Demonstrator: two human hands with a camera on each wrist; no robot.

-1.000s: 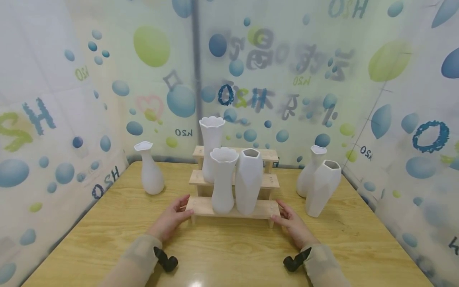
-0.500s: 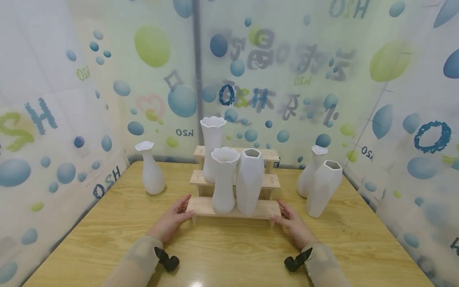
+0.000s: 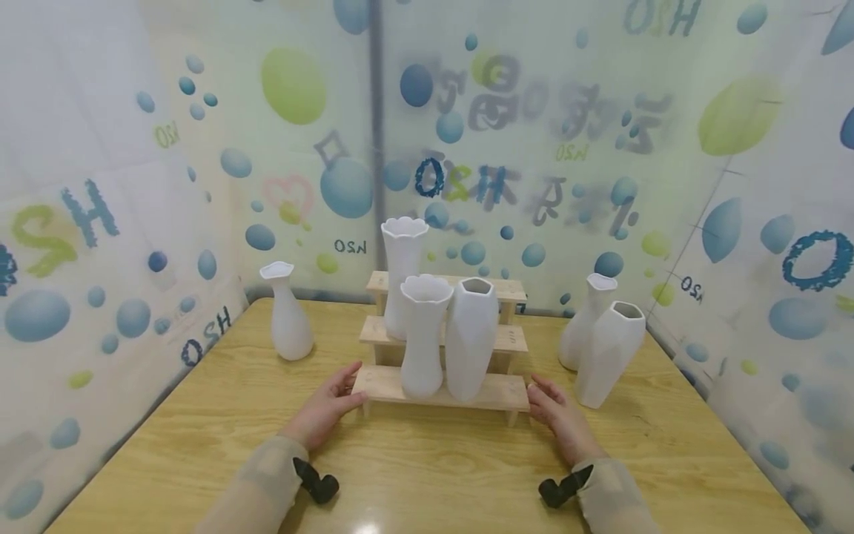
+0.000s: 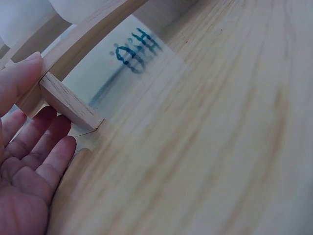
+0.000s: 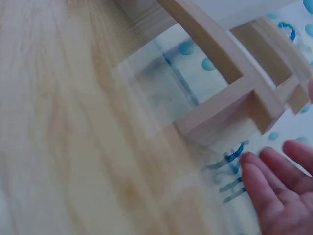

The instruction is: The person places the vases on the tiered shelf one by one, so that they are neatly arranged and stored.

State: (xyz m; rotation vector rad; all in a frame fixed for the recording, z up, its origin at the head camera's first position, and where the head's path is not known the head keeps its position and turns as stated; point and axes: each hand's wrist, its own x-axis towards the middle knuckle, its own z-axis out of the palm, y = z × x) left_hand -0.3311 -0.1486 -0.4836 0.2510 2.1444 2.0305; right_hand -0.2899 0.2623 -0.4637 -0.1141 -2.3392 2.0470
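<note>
A three-step wooden display stand [image 3: 383,382] stands mid-table, bearing white vases. On its lowest step are a scallop-rimmed vase [image 3: 423,341] and a faceted vase [image 3: 471,341]; another scalloped vase [image 3: 400,259] stands on the middle step. My left hand [image 3: 329,406] holds the lowest step's left end. In the left wrist view its thumb [image 4: 22,73] lies against the board, with the fingers curled below, near a stand leg [image 4: 71,102]. My right hand [image 3: 563,419] is beside the right end. The right wrist view shows its loosely bent fingers [image 5: 274,176] apart from the stand [image 5: 220,110].
A slim-necked vase [image 3: 290,326] stands on the wooden table [image 3: 434,467] at the left. To the right are another slim-necked vase [image 3: 579,334] and a leaning-looking faceted vase [image 3: 608,360]. A printed curtain [image 3: 300,185] surrounds the table's back and sides.
My right hand has let go of the stand's right end and drawn slightly to the right. My left hand stays at the left end. The whole view has shifted slightly.
</note>
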